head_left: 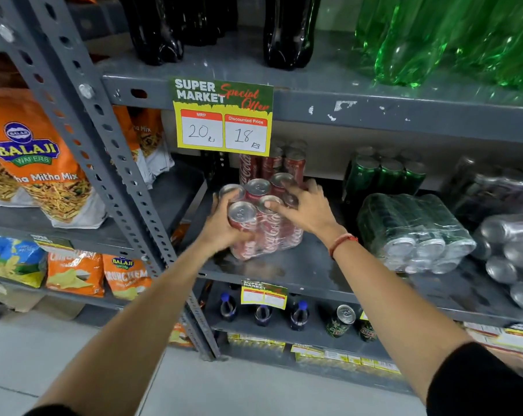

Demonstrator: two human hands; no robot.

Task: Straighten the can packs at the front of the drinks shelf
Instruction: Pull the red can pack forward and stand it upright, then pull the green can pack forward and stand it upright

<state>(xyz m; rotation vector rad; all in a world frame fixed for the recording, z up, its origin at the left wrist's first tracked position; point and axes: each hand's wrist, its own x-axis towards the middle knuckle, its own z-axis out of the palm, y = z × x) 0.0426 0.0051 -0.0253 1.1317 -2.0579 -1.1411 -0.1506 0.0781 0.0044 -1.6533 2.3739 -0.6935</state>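
Observation:
A shrink-wrapped pack of red cola cans (269,226) stands upright near the front of the grey middle shelf (308,274). My left hand (224,226) grips its left side, thumb across a front can. My right hand (305,208) lies on top of the pack, fingers spread over the can lids. To the right, a wrapped pack of green cans (410,232) lies on its side, can ends facing the front. Further right, a pack of silver cans (512,253) also lies tipped, partly cut off by the frame edge.
More red cans (272,163) and green cans (386,172) stand behind. A price tag (222,115) hangs from the upper shelf, which holds dark and green bottles (434,40). A perforated steel upright (110,163) stands left, with snack bags (35,163) beyond. Small bottles (299,315) below.

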